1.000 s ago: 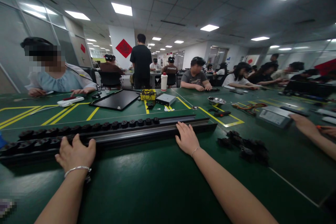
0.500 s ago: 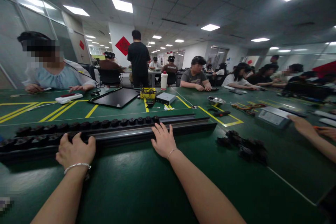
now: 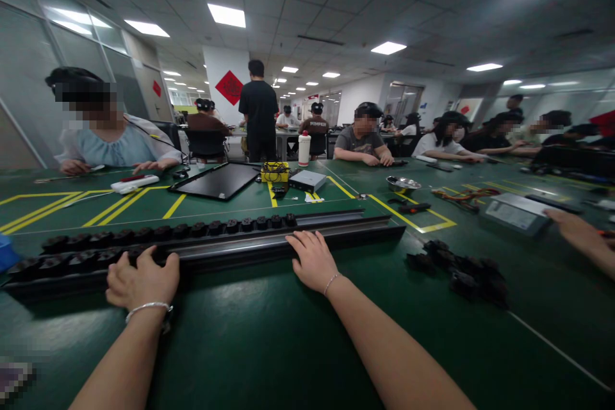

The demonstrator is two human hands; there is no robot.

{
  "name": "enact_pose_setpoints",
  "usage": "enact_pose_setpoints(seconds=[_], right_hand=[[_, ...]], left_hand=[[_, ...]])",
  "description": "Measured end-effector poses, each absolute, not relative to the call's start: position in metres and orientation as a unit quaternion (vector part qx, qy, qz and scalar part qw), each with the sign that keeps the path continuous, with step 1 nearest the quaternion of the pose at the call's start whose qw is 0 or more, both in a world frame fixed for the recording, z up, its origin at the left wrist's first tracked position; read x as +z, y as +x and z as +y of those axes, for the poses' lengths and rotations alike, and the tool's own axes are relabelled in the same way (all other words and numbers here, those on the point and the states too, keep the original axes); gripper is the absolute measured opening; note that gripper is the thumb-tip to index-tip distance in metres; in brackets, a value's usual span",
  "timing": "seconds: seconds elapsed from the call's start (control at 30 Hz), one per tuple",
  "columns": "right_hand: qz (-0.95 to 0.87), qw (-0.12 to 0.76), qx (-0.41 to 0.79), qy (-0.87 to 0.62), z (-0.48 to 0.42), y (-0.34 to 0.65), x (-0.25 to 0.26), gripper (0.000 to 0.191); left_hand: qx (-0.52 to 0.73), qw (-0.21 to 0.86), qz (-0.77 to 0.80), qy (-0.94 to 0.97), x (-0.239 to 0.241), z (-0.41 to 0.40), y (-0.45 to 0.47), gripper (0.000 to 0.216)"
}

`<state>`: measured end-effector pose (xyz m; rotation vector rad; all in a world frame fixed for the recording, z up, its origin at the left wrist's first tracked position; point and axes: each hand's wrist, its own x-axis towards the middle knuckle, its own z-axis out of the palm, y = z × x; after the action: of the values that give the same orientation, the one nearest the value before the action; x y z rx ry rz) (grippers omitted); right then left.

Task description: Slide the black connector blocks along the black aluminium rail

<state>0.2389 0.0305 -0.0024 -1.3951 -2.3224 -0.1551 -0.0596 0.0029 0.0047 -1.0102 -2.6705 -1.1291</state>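
Two long black rails lie side by side across the green table in front of me. Rows of small black parts fill their left portions. My left hand, with a bracelet at the wrist, has its fingers curled over the near rail's front edge. My right hand lies flat on the near rail near its middle, fingers stretched out. A pile of loose black parts sits on the table to the right of the rails.
Beyond the rails are a flat black panel, a yellow box of cables, a grey box, a metal bowl and a white bottle. Another person's hand reaches in at the right. Several people sit around the tables.
My right hand has slid left along the near rail, from near its right part to about its middle. My left hand has stayed on the rail's front edge.
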Motion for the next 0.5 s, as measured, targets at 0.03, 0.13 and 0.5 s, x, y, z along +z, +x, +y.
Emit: enact_pose_setpoints(seconds=[0.03, 0.13, 0.5], right_hand=[[-0.836, 0.215, -0.057, -0.502, 0.0305, 0.2389, -0.0025, 0.052], [-0.837, 0.222, -0.058, -0.497, 0.0306, 0.2392, -0.0027, 0.052], [-0.835, 0.222, -0.056, -0.501, 0.0294, 0.2375, -0.0011, 0.051]], left_hand=[[-0.368, 0.035, -0.869, -0.329, 0.005, 0.0028, -0.0596, 0.054], [-0.371, 0.029, -0.869, -0.327, 0.0051, 0.0027, -0.0594, 0.054], [-0.376, 0.034, -0.868, -0.323, 0.0036, 0.0035, -0.0597, 0.052]])
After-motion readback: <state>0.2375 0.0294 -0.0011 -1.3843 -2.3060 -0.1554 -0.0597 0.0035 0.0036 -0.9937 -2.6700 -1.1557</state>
